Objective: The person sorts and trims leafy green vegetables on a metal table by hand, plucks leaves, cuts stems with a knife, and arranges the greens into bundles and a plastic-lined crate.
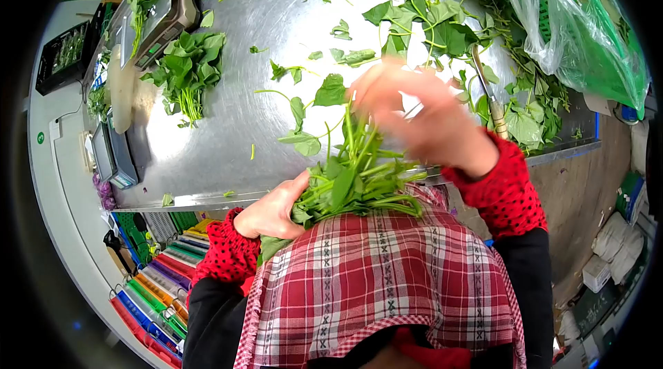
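My left hand (pixel 276 209) is closed around a bunch of leafy greens (pixel 352 186), held against the checked apron at the table's front edge. Its stems point up and to the right. My right hand (pixel 421 113) is over the upper end of the bunch, its fingers smeared by motion. A single leaf (pixel 331 90) shows beside those fingertips; whether they grip it I cannot tell. To the right of that hand lies a knife (pixel 492 96) among loose greens (pixel 442 27).
A metal table (pixel 235 107) carries scattered leaves. On its left are a gathered bunch (pixel 188 78), a scale (pixel 178 13) and a smaller device (pixel 117 156). A clear plastic bag (pixel 545 17) and green bag (pixel 615 58) stand at right. Colourful rolls or bags (pixel 155 293) hang below left.
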Demonstrator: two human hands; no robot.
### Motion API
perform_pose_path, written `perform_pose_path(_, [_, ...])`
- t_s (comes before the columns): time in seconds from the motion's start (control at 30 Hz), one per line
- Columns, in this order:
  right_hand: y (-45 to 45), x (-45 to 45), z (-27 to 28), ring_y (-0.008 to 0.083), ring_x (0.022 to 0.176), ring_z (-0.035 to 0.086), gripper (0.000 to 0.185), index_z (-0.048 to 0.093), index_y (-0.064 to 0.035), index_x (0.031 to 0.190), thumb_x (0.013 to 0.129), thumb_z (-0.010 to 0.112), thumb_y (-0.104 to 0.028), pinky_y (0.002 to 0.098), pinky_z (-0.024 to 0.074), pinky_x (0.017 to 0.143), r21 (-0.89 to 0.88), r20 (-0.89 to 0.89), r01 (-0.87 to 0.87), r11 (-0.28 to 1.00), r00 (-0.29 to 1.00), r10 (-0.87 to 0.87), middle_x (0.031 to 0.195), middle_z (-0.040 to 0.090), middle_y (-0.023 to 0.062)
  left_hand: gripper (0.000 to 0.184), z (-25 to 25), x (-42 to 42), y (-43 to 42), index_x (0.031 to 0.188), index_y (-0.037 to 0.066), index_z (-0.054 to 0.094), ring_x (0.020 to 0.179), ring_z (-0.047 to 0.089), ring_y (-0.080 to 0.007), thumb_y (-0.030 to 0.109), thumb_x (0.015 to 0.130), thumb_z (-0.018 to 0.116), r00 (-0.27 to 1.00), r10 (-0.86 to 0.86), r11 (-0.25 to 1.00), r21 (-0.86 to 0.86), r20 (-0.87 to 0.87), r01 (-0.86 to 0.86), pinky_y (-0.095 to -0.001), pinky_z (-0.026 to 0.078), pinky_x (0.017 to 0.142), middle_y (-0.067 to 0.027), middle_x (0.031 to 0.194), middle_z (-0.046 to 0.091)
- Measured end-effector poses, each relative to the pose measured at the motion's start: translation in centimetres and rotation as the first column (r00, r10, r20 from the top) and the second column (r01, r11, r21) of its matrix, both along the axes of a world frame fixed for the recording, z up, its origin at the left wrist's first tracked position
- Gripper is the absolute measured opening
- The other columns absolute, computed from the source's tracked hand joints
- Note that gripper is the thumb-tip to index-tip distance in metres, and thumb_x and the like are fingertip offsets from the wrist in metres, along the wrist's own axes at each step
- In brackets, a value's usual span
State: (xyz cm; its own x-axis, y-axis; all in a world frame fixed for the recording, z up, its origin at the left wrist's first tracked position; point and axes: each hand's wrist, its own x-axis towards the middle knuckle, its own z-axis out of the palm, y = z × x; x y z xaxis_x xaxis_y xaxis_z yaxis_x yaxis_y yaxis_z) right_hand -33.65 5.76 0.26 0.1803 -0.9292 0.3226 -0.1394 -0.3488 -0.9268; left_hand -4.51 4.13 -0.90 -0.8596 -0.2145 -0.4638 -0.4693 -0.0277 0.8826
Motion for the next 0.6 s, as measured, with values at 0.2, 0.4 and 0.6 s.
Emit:
perform_pose_path(0.2, [0.4, -4.1, -5.5, 0.0208, 0.104, 0.059, 0.029, 0.06, -0.0016, 0.116, 0.088, 0.06, -0.012, 0.0319, 0.0453, 0.09, 0.303, -0.234, 0.32, 0.898, 0.938, -0.256, 0.111, 0.063, 0.0104, 0.08, -0.3, 1.2, 0.7, 0.138, -0.001, 0.036, 0.12, 0.049, -0.0199, -0.003, 0.062, 0.063, 0.994, 0.101, 0.995, 0.021, -0.038, -0.1, -0.0308, 0.032, 0.104, -0.0131, 0.127, 0.054])
perform_pose_path(0.4, [2.8, 0.6, -6.7, 0.0259, 0.083, 0.061, 0.021, 0.062, 0.0034, 0.101, 0.084, 0.061, -0.008, 0.0348, 0.0485, 0.079, 0.323, 0.118, -0.155, 0.934, 0.985, 0.122, 0.095, 0.065, 0.0189, 0.082, -1.7, 2.2, 1.3, 0.139, -0.002, 0.036, 0.124, 0.044, -0.0189, 0.003, 0.066, 0.072, 0.99, 0.14, 0.984, 0.108, 0.017, -0.142, -0.0314, 0.03, 0.106, -0.0123, 0.134, 0.048])
perform_pose_path(0.6, [0.8, -8.4, -7.5, 0.0033, 0.05, 0.041, 0.026, 0.064, -0.0038, 0.085, 0.093, 0.058, -0.028, 0.0207, 0.0331, 0.046, 0.557, 0.298, 0.307, 0.772, 0.794, -0.531, 0.065, 0.053, -0.0017, 0.087, -2.2, 3.0, 1.8, 0.141, -0.002, 0.034, 0.126, 0.043, -0.0179, 0.004, 0.064, 0.074, 0.971, 0.238, 0.946, 0.219, 0.022, -0.237, -0.0309, 0.029, 0.107, -0.0104, 0.136, 0.047])
